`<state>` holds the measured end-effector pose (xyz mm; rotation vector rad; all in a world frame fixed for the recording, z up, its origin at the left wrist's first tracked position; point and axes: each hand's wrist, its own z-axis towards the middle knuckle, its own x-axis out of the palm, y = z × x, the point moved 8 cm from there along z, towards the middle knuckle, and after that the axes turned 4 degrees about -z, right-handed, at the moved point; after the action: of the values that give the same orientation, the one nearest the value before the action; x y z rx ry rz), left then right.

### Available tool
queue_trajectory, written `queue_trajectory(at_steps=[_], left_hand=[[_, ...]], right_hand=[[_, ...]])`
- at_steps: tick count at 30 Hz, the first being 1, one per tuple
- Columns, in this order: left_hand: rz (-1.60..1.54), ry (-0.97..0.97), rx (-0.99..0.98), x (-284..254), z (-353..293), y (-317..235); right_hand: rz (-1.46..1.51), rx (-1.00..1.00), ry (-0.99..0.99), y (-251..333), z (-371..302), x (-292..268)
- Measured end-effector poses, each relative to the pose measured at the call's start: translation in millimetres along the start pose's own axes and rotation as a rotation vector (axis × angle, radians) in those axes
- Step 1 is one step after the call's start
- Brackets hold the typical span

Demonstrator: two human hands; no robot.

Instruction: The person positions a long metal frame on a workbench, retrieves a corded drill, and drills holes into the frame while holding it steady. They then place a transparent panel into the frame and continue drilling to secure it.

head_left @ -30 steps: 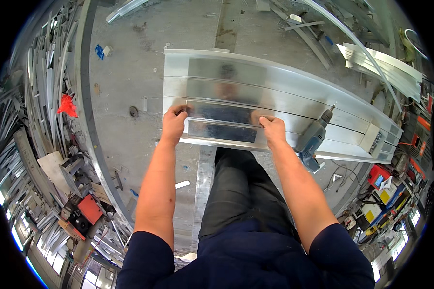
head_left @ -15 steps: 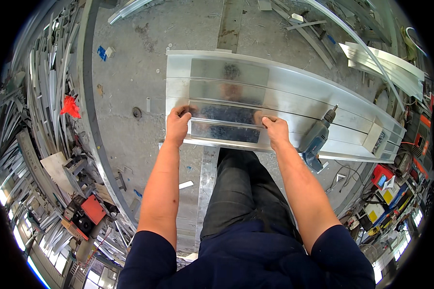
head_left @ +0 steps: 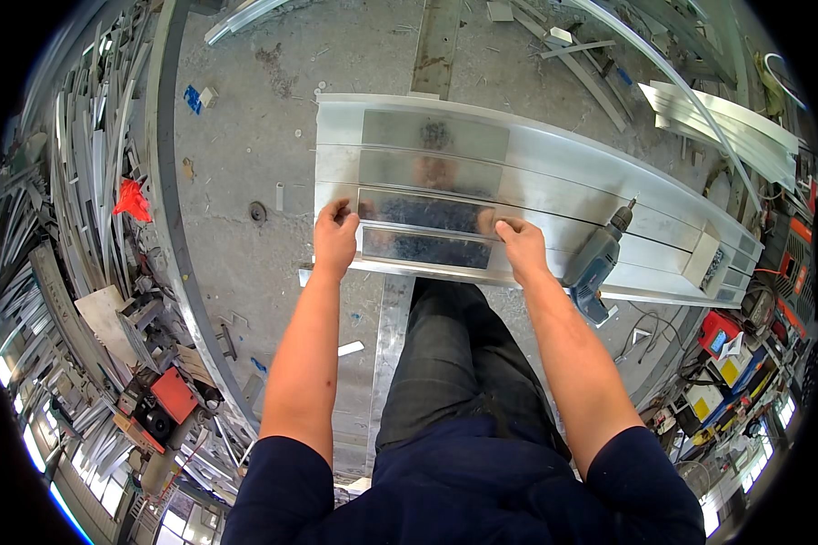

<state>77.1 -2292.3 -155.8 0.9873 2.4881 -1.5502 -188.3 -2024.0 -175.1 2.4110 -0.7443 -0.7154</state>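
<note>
A long silvery metal panel (head_left: 554,191) with lengthwise strips lies across in front of me. Shiny rectangular plates rest on its left part; the darker one (head_left: 418,211) lies between my hands. My left hand (head_left: 336,238) is just beside this plate's left end, fingers bent, a small gap between thumb and fingers. At the right end, my right hand (head_left: 522,247) pinches the plate's edge between thumb and forefinger. Another dark plate (head_left: 427,248) lies nearer me. To the right of my right hand, a blue-grey cordless drill (head_left: 595,259) rests on the panel, bit pointing away.
A small open box (head_left: 703,259) sits on the panel's right end. Metal offcuts (head_left: 86,182) pile up on the left behind a long beam (head_left: 165,163). White profiles (head_left: 718,127) lie far right. A cable (head_left: 654,331) runs over the floor near tools at right.
My left fingers have drawn back slightly from the plate's left end. My right hand keeps its place at the other end. The drill has not moved.
</note>
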Motion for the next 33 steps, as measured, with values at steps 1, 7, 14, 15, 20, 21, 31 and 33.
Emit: queue_trajectory(at_steps=[1, 7, 14, 15, 20, 21, 31, 33], left_hand=[[0.108, -0.011, 0.023, -4, -4, 0], [0.518, 0.028, 0.077, -11, -41, 17], [0.482, 0.042, 0.115, 0, -53, 18], [0.483, 0.035, 0.110, 0, -52, 18], [0.355, 0.013, 0.098, -6, -48, 30], [0.356, 0.009, 0.104, -6, -47, 30], [0.327, -0.004, 0.081, -8, -42, 35], [0.315, -0.002, 0.076, -8, -43, 35]], right_hand=[[-0.119, -0.011, -0.026, 0, -4, -6], [-0.636, -0.035, 0.014, -2, -32, -19], [-0.216, 0.064, -0.040, -42, -34, -1], [-0.167, 0.086, -0.038, -45, -33, -1], [-0.101, 0.153, 0.025, -45, -33, 4], [-0.095, 0.161, 0.037, -46, -33, 5], [-0.128, 0.153, 0.059, -34, -37, 6], [-0.135, 0.161, 0.061, -33, -38, 5]])
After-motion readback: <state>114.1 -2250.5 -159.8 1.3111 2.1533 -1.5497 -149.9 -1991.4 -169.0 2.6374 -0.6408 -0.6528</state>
